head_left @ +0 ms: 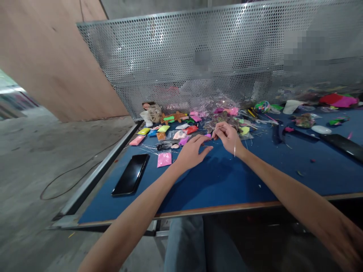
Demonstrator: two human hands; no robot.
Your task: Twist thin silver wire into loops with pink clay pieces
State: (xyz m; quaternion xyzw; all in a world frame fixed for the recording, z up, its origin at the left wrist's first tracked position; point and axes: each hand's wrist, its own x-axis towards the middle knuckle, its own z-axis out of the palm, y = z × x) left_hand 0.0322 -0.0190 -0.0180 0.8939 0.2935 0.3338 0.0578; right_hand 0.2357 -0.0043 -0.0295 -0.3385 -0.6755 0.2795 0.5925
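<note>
Left hand (193, 153) and right hand (226, 138) face each other low over the blue worktop (241, 183). The left is spread, its thumb standing apart from the fingers. The right has thumb and fingertips drawn close together; a thin pale strand (223, 128) lies across its fingers, though whether it is pinched cannot be told. A small purple piece (208, 135) shows between the two hands, just beside the left fingertips; contact cannot be made out. To the left of the hands lie a pink packet (164, 159), flat, and, nearer the worktop's left edge, a dark phone (130, 175). Beyond the pink packet are smaller packets, including a red packet (191, 130), a brown packet (161, 136) and a yellow packet (143, 131). Well to the right, a white oval (321, 130) lies near a black object (344, 146). A perforated panel (176, 49) stands along the back.
</note>
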